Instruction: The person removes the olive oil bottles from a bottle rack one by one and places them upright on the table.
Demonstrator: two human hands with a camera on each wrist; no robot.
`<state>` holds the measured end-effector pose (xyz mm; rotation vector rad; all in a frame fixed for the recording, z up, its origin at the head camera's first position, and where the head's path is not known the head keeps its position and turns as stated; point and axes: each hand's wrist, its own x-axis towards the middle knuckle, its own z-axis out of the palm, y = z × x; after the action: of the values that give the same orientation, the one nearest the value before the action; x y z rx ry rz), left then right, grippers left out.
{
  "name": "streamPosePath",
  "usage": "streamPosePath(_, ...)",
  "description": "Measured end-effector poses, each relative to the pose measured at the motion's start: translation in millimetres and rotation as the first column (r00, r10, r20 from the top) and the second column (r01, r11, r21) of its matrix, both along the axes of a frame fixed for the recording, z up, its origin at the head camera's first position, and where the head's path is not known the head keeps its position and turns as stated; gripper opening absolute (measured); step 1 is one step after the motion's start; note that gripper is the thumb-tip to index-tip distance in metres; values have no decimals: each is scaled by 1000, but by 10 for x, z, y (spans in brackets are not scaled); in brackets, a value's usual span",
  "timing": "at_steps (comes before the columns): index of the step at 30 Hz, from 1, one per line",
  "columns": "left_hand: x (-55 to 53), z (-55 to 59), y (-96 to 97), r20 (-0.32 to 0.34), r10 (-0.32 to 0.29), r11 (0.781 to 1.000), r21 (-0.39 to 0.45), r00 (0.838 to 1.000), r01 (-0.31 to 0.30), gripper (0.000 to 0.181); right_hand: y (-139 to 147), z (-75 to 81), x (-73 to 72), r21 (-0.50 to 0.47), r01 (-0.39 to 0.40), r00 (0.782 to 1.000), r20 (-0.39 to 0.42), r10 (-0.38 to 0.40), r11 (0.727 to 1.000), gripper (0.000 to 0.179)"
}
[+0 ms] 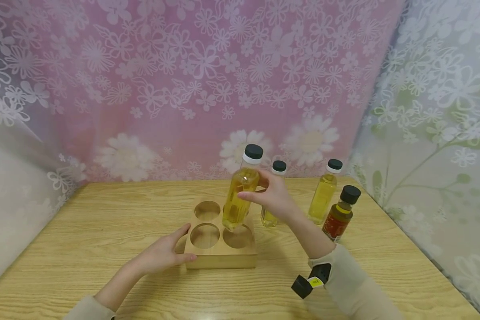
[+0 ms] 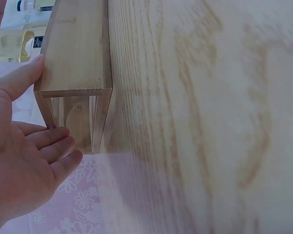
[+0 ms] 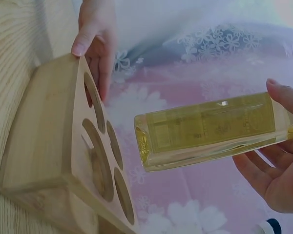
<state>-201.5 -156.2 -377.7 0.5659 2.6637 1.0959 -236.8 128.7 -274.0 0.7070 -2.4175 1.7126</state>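
Observation:
My right hand grips a clear bottle of yellow oil around its upper part, thumb on one side and fingers on the other. The bottle has a black cap with a white collar and leans slightly, its base over the front right hole of a wooden holder. In the right wrist view, the bottle's base is apart from the holder's top face. My left hand rests at the holder's left side. Its thumb touches the front corner, and its loosely bent fingers lie along the open side in the left wrist view.
Right of the holder stands another yellow oil bottle, partly hidden by my right hand. Farther right are a third oil bottle and a dark bottle with a red label. A pink floral curtain hangs behind the wooden table.

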Motion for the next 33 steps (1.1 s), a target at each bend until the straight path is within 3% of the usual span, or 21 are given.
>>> streamPosePath(17,5,0,2,-1,-15,1000,11,1000,15,93,550,-99,-19,90,104,994,35,-108,990,61)
streamPosePath(25,28,20,9,11,-25,999,31,1000,25,93,793,-211,0,188,147,987,37,-156,971,67)
streamPosePath(33,18,16,-2,4,-25,999,30,1000,25,93,919,-391,15,227,119,992,19,-126,967,63)
